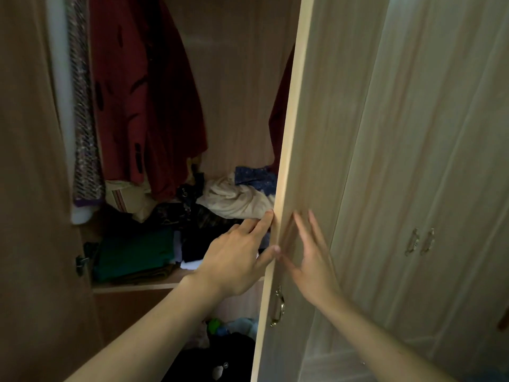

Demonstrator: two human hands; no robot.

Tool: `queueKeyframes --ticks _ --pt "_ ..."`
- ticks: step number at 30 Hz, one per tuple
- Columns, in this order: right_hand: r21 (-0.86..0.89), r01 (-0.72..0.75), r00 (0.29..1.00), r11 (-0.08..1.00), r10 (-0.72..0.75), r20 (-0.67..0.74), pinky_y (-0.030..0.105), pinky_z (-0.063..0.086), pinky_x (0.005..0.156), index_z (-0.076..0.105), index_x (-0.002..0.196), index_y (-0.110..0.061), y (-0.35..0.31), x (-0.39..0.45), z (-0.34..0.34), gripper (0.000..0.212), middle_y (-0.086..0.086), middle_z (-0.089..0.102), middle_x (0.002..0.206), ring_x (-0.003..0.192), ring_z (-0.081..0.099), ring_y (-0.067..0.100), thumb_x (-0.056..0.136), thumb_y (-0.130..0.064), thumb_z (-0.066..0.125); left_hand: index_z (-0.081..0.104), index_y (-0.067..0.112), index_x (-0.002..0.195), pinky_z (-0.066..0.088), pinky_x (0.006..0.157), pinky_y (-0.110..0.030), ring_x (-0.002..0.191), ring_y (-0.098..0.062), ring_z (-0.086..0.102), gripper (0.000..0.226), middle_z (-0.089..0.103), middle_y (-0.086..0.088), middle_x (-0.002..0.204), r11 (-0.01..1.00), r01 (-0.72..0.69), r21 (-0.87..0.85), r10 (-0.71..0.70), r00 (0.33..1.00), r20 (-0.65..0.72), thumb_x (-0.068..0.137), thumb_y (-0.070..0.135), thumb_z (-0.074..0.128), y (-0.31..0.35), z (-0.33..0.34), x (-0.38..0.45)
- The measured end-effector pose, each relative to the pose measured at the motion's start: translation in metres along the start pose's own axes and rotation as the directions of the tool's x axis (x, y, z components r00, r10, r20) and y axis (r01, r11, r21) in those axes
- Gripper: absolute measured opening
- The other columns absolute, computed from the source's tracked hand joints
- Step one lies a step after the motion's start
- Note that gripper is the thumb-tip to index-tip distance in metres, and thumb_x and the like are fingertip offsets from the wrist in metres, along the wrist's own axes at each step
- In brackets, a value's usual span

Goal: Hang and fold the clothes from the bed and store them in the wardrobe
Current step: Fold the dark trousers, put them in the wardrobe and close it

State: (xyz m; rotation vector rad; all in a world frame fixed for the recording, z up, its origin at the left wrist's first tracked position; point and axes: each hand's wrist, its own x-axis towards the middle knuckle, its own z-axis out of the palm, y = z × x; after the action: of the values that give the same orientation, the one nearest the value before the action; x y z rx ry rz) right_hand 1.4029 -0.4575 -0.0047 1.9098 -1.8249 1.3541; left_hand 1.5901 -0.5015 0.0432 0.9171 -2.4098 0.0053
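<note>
Item: my left hand [237, 255], fingers straight, touching wardrobe door [311, 161] edge; my right hand [311, 260] flat against door front.

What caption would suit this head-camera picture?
Both hands, left and right, on the wardrobe door, red garment hanging inside.

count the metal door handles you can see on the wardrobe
3. One brass handle sits on the open door's face, just below the hands. Two more, the left handle and the right handle, sit side by side on the closed doors at right. Others may be out of view.
</note>
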Motion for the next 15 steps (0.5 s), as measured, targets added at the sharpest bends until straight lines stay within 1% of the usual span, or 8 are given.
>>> queueKeyframes --ticks 1,3,6,8,10,13,15 --pt "-0.033 0.022 1.000 0.999 -0.022 -0.004 0.017 0.013 0.114 0.012 0.157 -0.034 -0.003 0.006 0.004 0.099 -0.015 -0.010 0.165 0.149 0.005 0.002 0.084 -0.030 0.078 0.002 0.034 0.157 0.047 0.091 -0.038 0.131 -0.021 0.044 0.071 0.037 0.008 0.150 1.000 0.005 0.001 -0.005 1.000 -0.004 0.098 0.061 0.032 -0.005 0.000 0.002" --pt "-0.057 0.057 0.998 0.997 -0.056 0.005 0.026 0.018 0.118 0.009 0.158 -0.028 -0.007 0.020 0.012 0.105 -0.015 -0.015 0.164 0.152 0.005 0.009 0.081 -0.029 0.080 0.003 0.032 0.156 0.048 0.089 -0.039 0.128 -0.023 0.046 0.071 0.039 0.006 0.148 1.000 0.018 0.002 -0.018 1.000 -0.016 0.098 0.060 0.034 -0.014 -0.001 0.006" --pt "-0.070 0.072 0.997 0.995 -0.070 0.023 0.041 0.026 0.121 0.004 0.158 -0.026 -0.010 0.040 0.023 0.111 -0.012 -0.018 0.164 0.153 0.005 0.014 0.079 -0.041 0.079 0.007 0.029 0.157 0.049 0.091 -0.041 0.128 -0.025 0.047 0.072 0.039 0.004 0.149 0.999 0.041 0.015 -0.040 0.999 -0.032 0.099 0.059 0.036 -0.031 -0.001 0.014" --pt "-0.075 0.095 0.995 0.993 -0.094 0.018 0.045 0.027 0.120 0.002 0.158 -0.025 -0.009 0.049 0.034 0.112 -0.010 -0.018 0.164 0.153 0.005 0.016 0.079 -0.045 0.078 0.007 0.029 0.157 0.050 0.091 -0.041 0.129 -0.025 0.047 0.072 0.038 0.004 0.149 0.998 0.060 0.005 -0.060 0.998 -0.037 0.099 0.059 0.036 -0.042 0.000 0.018" --pt "-0.048 0.127 0.992 0.991 -0.127 0.007 0.047 0.026 0.120 0.002 0.158 -0.026 -0.006 0.059 0.044 0.113 -0.008 -0.017 0.164 0.153 0.004 0.017 0.078 -0.048 0.077 0.005 0.029 0.158 0.050 0.090 -0.042 0.126 -0.025 0.049 0.073 0.040 0.003 0.147 0.997 0.074 0.002 -0.074 0.997 -0.035 0.099 0.059 0.036 -0.052 0.003 0.022" --pt "-0.028 0.163 0.987 0.986 -0.163 0.002 0.052 0.023 0.119 0.001 0.157 -0.034 0.001 0.075 0.056 0.111 -0.006 -0.018 0.165 0.153 0.002 0.021 0.074 -0.068 0.066 0.002 0.030 0.158 0.051 0.087 -0.044 0.119 -0.026 0.053 0.074 0.043 0.001 0.142 0.995 0.097 0.010 -0.097 0.995 -0.033 0.099 0.060 0.036 -0.062 0.007 0.027" --pt "-0.048 0.203 0.979 0.978 -0.204 -0.020 0.053 0.020 0.119 0.003 0.158 -0.033 0.007 0.085 0.066 0.107 -0.002 -0.015 0.165 0.153 -0.002 0.020 0.076 -0.080 0.054 0.001 0.031 0.158 0.052 0.085 -0.044 0.115 -0.025 0.054 0.074 0.044 0.001 0.141 0.993 0.117 0.021 -0.116 0.993 -0.037 0.099 0.059 0.036 -0.069 0.009 0.032"
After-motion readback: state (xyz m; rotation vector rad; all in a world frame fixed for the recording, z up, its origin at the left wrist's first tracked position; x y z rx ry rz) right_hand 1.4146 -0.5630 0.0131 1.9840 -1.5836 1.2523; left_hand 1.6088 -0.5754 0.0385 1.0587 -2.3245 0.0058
